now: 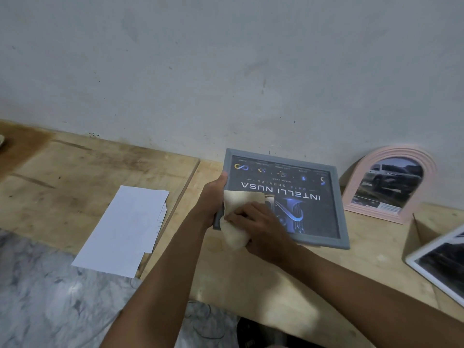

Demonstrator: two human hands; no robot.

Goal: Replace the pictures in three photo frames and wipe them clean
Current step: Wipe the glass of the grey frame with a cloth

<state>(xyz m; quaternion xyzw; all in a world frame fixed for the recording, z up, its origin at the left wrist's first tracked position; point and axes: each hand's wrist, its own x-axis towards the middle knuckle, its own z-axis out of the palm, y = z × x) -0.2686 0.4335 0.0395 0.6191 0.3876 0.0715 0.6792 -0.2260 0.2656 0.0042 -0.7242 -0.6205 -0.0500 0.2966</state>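
Note:
A grey rectangular photo frame [336, 197] with a dark "INTELLI NUSA" print, upside down to me, is held tilted above the wooden table [251, 272]. My left hand [211, 197] grips its left edge, thumb on the front. My right hand [261, 227] holds a cream cloth [236, 209] against the frame's lower left corner. A pink arched frame [391, 187] with a car photo leans on the wall at the right. A white frame [437, 264] with a dark picture lies at the right edge, partly cut off.
White paper sheets [123, 229] lie on a second wooden board [75, 172] at the left. A cardboard flap [421, 232] stands beside the white frame. The pale wall [226, 71] runs behind the table. Marbled floor [37, 297] shows at the lower left.

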